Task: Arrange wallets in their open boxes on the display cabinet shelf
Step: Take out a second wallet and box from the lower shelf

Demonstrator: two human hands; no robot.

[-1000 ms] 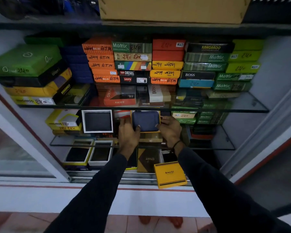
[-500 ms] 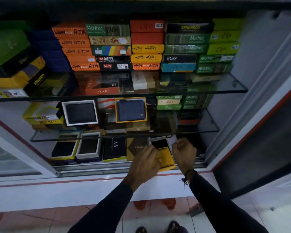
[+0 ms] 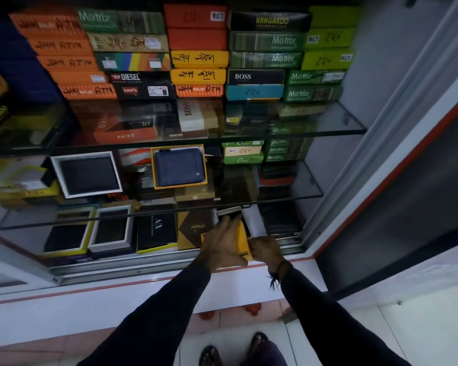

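Note:
A blue wallet in its open orange-rimmed box (image 3: 179,167) leans upright on the middle glass shelf (image 3: 312,192). A black wallet in a white open box (image 3: 87,174) stands to its left. On the bottom shelf both my hands hold a yellow box (image 3: 242,240): my left hand (image 3: 222,241) covers its left side and my right hand (image 3: 265,249) pinches its near right corner. An open white-rimmed box with a dark wallet (image 3: 232,213) shows just behind my fingers.
Stacks of closed wallet boxes (image 3: 198,48) fill the top glass shelf. Two more open boxes with dark wallets (image 3: 90,231) and closed black and brown boxes (image 3: 175,228) sit on the bottom shelf. The cabinet's sliding-door frame (image 3: 381,143) runs along the right. My feet (image 3: 238,350) show below.
My hands left the blue wallet box on the middle shelf and dropped to the bottom shelf, where they took hold of the yellow box. My view tilted down and right.

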